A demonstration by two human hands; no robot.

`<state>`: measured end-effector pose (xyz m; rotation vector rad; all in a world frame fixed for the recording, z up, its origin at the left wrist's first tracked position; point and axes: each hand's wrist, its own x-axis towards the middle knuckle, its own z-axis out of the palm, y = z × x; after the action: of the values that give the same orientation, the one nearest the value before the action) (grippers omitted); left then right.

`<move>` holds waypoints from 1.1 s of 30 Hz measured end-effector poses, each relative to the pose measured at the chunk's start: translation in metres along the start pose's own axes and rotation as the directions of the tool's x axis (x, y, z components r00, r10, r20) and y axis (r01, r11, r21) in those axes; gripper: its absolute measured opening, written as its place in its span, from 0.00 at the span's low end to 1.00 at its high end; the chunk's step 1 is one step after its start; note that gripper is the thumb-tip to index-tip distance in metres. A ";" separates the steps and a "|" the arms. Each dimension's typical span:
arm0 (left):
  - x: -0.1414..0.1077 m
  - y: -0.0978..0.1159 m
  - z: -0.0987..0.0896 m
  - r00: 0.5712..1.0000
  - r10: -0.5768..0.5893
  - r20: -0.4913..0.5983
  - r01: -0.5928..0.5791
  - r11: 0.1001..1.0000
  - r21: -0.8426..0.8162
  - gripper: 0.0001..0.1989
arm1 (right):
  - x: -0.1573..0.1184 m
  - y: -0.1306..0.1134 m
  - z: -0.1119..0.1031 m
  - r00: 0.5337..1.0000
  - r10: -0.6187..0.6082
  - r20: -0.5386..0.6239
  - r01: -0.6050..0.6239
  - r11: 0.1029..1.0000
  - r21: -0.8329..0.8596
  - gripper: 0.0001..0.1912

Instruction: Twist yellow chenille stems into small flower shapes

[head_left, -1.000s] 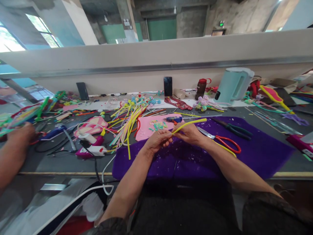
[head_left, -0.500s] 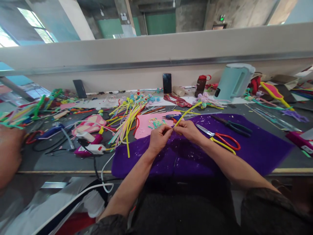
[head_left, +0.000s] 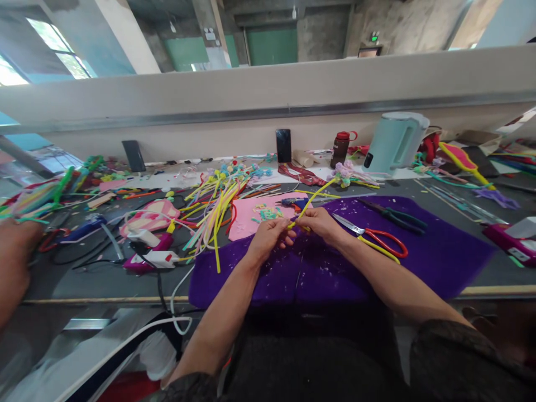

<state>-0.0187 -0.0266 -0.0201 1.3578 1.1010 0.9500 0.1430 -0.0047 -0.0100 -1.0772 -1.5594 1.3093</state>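
Note:
A yellow pipe cleaner runs from my fingers up and to the right, towards a lilac and green fuzzy flower cluster. My left hand pinches its lower end, with the other fingers partly spread. Close beside it, my right hand is closed around the same stem. Both hands hover over the purple cloth. Just beyond them, a pink sheet carries small green and yellow cut pieces. Scissors with red and yellow handles lie to the right of my right hand.
Pliers lie on the cloth's right side. Behind my hands is a blue glue gun. A bundle of pipe cleaners spreads to the left, near power strips. A kettle and bottle stand behind. Another person's hand is far left.
My left fingers have loosened and opened somewhat while still pinching the stem's lower end. The yellow stem now bends more. The whole view has shifted slightly.

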 end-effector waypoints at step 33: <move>-0.002 0.007 -0.012 0.968 -0.151 0.203 0.208 0.929 -0.305 0.10 | -0.002 -0.002 -0.009 0.861 -0.482 0.161 0.488 0.873 -0.003 0.16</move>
<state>-0.0303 -0.0257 -0.0122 1.0296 0.8732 0.8174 0.1522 -0.0046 -0.0071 -0.5523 -1.8336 1.0269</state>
